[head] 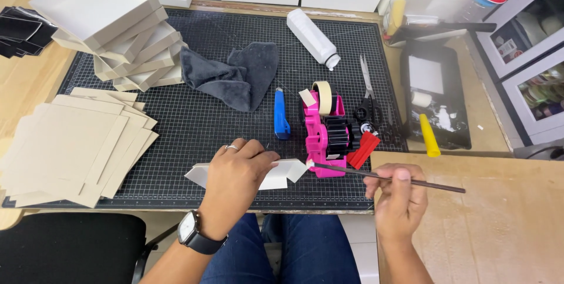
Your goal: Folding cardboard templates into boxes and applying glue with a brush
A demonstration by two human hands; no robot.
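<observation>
My left hand (pixel 238 172) presses down on a folded white cardboard piece (pixel 288 172) at the near edge of the black cutting mat (pixel 194 125). A watch sits on that wrist and a ring on one finger. My right hand (pixel 396 193) grips a thin dark brush (pixel 382 176) like a pen, its tip touching the cardboard's right corner. Just behind the brush tip stands a pink tape dispenser (pixel 320 131) with a roll of beige tape.
Flat beige cardboard sheets (pixel 70 146) lie at left, stacked box halves (pixel 117 31) behind them. A grey cloth (pixel 232 75), blue box cutter (pixel 281 114), white glue bottle (pixel 313 38), scissors (pixel 368 93) and a black tray with a yellow-handled roller (pixel 432 102) sit on and beside the mat.
</observation>
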